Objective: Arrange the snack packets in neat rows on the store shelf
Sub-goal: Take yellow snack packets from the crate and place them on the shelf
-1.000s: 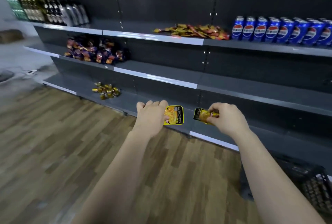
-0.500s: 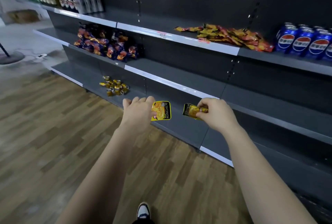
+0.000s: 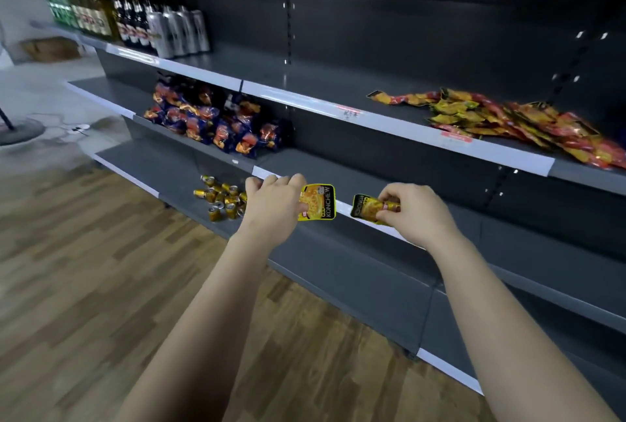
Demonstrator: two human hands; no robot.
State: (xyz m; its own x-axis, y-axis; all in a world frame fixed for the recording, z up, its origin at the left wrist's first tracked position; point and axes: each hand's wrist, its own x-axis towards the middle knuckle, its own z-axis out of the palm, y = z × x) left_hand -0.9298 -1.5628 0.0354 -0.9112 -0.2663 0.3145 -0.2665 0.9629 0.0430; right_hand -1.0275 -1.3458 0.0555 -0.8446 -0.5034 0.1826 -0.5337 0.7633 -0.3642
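A person's left grip [image 3: 271, 204] pinched a yellow snack packet [image 3: 318, 201] at the edge of a grey shelf [image 3: 355, 174], while the right grip [image 3: 413, 215] clasped a darker packet [image 3: 364, 206], half hidden by fingers. On the shelf above, a loose heap of packets [image 3: 508, 120] ran out of sight to the right.

Bottles [image 3: 96, 11] and silver cans [image 3: 179, 33] — upper left, gold cans [image 3: 222, 199] jumbled, wooden floor [image 3: 84, 269]

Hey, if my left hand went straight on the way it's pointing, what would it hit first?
Likely the front edge of the middle shelf, just beyond the left hand, which holds a yellow packet. Depth is hard to judge from here.
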